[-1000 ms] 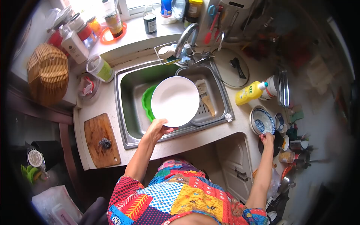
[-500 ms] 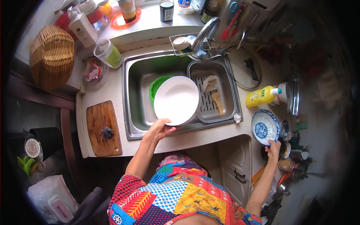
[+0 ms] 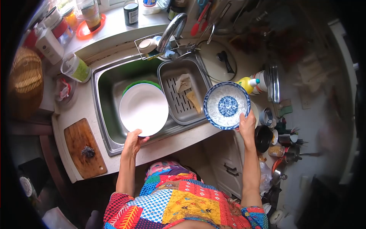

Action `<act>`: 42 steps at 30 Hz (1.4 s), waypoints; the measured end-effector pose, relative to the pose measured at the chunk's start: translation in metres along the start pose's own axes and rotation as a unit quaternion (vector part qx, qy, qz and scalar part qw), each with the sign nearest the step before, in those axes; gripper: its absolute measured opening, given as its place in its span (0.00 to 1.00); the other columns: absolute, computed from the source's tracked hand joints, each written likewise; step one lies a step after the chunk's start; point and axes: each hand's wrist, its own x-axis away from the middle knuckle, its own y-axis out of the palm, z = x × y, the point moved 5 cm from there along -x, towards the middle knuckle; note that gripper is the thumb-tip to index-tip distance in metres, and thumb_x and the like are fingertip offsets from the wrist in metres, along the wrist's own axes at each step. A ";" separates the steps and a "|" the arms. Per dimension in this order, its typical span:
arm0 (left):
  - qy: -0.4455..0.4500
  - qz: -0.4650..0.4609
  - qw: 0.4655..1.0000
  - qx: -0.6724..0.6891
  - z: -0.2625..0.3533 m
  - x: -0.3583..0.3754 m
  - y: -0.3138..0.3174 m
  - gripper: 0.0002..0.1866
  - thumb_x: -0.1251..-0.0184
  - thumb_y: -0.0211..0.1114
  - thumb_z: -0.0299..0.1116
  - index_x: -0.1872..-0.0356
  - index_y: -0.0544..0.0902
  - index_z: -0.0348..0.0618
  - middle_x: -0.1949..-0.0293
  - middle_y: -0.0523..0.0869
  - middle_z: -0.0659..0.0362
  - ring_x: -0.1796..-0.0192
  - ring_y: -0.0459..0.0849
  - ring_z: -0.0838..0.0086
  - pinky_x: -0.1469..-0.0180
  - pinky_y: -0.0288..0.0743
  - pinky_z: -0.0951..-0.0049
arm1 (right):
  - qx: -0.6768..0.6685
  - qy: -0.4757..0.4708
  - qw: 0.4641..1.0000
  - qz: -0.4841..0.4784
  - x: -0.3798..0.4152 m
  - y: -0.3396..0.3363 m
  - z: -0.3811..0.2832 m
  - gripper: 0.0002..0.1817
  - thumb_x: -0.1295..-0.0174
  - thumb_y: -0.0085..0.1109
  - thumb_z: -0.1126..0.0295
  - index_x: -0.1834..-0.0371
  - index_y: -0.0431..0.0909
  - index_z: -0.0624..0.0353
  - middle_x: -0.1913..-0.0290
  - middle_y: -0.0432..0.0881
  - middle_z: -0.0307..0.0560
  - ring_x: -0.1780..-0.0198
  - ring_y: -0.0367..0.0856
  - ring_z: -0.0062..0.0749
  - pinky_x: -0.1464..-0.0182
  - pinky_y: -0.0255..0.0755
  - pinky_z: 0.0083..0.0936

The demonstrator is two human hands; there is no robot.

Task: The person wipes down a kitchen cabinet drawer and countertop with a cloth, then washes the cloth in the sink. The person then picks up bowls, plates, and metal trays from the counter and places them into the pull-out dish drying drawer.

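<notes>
My left hand (image 3: 134, 141) is closed on the near rim of a plain white plate (image 3: 144, 108), which is over the left part of the sink (image 3: 108, 135). A green basin (image 3: 131, 86) shows from behind the plate's far edge; most of it is hidden. My right hand (image 3: 247, 125) grips a blue-and-white patterned bowl (image 3: 227, 105) by its lower right rim, thumb on the inside. That bowl is above the counter just right of the sink, partly covering a yellow detergent bottle (image 3: 244, 84). The two dishes are apart.
A grey drain tray (image 3: 173, 107) with a cloth (image 3: 183, 83) and a tan scrap (image 3: 193, 101) sits in the sink's right side. The faucet (image 3: 173, 30) arches behind. A wooden board (image 3: 84, 149) lies left, a glass lid (image 3: 217, 61) back right; pots and jars crowd the right.
My right hand has brought the blue-and-white bowl up and left from the right counter toward the sink. My left hand still holds the white plate. The view has turned rightward.
</notes>
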 end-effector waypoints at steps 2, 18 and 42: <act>0.034 0.033 0.999 -0.016 0.007 0.005 -0.002 0.13 0.47 0.49 0.25 0.64 0.72 0.23 0.71 0.79 0.49 0.78 0.78 0.68 0.82 0.75 0.79 | 0.078 -0.062 0.995 0.025 -0.002 0.004 -0.017 0.11 0.42 0.42 0.75 0.58 0.66 0.71 0.73 0.74 0.70 0.65 0.73 0.64 0.64 0.63 0.49; 0.476 0.299 0.758 -0.331 0.095 0.067 -0.022 0.19 0.40 0.58 0.37 0.54 0.70 0.33 0.70 0.81 0.47 0.67 0.82 0.61 0.65 0.73 0.66 | 0.288 -0.398 0.852 0.181 0.027 0.017 -0.086 0.26 0.51 0.48 0.82 0.46 0.61 0.78 0.74 0.73 0.55 0.82 0.75 0.33 0.82 0.70 0.23; 0.694 0.439 -0.247 -0.515 0.023 0.003 0.197 0.18 0.42 0.57 0.32 0.50 0.72 0.41 0.55 0.76 0.58 0.56 0.76 0.66 0.68 0.75 0.68 | 0.334 -0.512 0.700 0.370 0.059 -0.008 -0.127 0.21 0.54 0.50 0.74 0.58 0.67 0.81 0.85 0.68 0.46 0.85 0.68 0.28 0.90 0.58 0.21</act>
